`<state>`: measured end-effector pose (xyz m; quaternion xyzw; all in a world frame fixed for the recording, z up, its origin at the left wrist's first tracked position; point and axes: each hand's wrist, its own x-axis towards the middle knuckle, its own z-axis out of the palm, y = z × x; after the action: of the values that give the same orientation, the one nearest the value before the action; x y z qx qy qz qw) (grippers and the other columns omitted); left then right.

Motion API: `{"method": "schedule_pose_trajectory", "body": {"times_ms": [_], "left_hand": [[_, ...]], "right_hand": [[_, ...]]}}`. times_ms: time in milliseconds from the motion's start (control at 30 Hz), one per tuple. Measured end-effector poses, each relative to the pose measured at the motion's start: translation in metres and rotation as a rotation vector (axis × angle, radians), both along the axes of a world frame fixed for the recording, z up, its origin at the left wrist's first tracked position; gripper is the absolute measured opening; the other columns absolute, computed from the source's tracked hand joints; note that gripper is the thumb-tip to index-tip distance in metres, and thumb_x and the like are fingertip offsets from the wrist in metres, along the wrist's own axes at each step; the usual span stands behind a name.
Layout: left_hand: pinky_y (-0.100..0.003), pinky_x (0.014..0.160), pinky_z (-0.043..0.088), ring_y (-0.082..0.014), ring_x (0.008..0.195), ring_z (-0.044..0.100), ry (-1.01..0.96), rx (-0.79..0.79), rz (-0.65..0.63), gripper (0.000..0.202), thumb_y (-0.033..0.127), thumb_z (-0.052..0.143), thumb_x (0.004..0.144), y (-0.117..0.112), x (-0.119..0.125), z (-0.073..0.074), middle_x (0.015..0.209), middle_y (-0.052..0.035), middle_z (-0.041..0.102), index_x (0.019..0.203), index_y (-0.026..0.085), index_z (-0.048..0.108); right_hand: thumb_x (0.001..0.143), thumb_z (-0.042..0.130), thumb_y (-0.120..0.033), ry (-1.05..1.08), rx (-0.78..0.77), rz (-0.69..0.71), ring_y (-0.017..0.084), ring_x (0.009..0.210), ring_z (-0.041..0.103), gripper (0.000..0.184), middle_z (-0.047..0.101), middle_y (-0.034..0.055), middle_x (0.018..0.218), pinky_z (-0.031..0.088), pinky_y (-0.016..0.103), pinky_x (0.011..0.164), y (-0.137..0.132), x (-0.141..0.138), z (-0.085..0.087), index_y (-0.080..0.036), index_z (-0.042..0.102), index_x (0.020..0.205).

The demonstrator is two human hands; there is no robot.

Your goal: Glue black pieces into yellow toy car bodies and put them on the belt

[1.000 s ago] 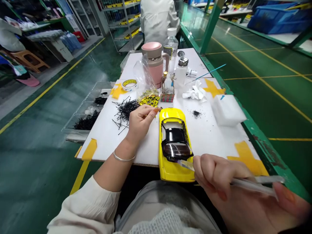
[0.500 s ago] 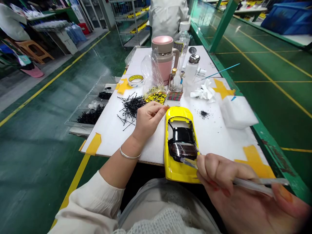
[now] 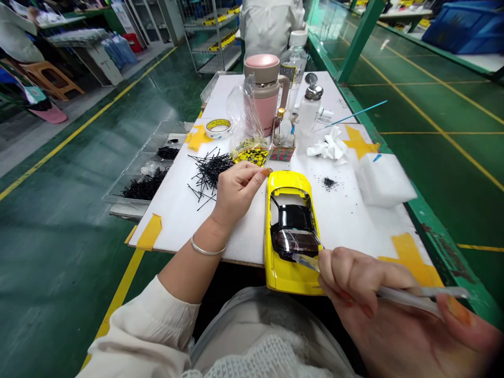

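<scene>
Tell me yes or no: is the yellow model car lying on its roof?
No, the yellow model car sits upright on the white board, its dark glass facing up.

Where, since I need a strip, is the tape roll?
In the head view the tape roll lies on the white board, beside a yellow tape cross, left of the plastic bag.

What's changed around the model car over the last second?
Only the view shifted slightly; nothing was taken or let go. The left hand stays by the yellow model car's nose, the right hand keeps its slim tool at the dark windscreen.
</scene>
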<state>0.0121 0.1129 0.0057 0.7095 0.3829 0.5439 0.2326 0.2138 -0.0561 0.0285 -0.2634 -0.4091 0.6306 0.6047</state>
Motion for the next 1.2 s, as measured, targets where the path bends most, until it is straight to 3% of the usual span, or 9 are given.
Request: {"method": "schedule_pose_trajectory", "body": {"times_ms": [300, 633, 967, 1200], "left_hand": [[-0.029, 0.07, 0.05, -0.0149, 0.075, 0.065, -0.015, 0.008, 0.017, 0.03, 0.043, 0.066, 0.095, 0.002, 0.0, 0.0, 0.079, -0.0043, 0.073, 0.084, 0.02, 0.082], [-0.03, 0.07, 0.05, -0.0157, 0.076, 0.066, -0.01, -0.001, 0.045, 0.028, 0.043, 0.068, 0.094, 0.004, -0.002, -0.001, 0.08, -0.0038, 0.074, 0.083, 0.022, 0.082], [-0.029, 0.07, 0.051, -0.0149, 0.076, 0.067, -0.019, -0.005, 0.048, 0.027, 0.043, 0.068, 0.094, 0.004, -0.003, 0.0, 0.081, -0.0039, 0.074, 0.086, 0.021, 0.082], [-0.029, 0.07, 0.052, -0.0148, 0.074, 0.066, -0.023, -0.01, 0.06, 0.028, 0.043, 0.069, 0.093, 0.004, -0.002, 0.0, 0.08, -0.0034, 0.074, 0.081, 0.022, 0.082]], "right_hand": [[0.092, 0.039, -0.066, -0.001, -0.053, -0.112, 0.02, 0.059, 0.038, 0.053, 0.035, 0.0011, 0.058, 0.032, 0.039, 0.057, 0.0, 0.019, 0.012, -0.023, 0.058, 0.068], [0.094, 0.041, -0.062, -0.012, -0.085, -0.215, 0.018, 0.059, 0.037, 0.053, 0.033, 0.0003, 0.056, 0.032, 0.035, 0.053, -0.003, 0.04, 0.014, -0.021, 0.057, 0.064], [0.093, 0.039, -0.064, -0.077, -0.067, -0.18, 0.019, 0.055, 0.039, 0.054, 0.036, 0.0008, 0.054, 0.032, 0.038, 0.053, 0.003, 0.04, 0.015, -0.022, 0.055, 0.063], [0.094, 0.043, -0.066, -0.201, -0.007, -0.04, 0.02, 0.06, 0.043, 0.055, 0.045, 0.0019, 0.058, 0.032, 0.04, 0.058, 0.008, 0.04, 0.027, -0.022, 0.062, 0.069]]}}
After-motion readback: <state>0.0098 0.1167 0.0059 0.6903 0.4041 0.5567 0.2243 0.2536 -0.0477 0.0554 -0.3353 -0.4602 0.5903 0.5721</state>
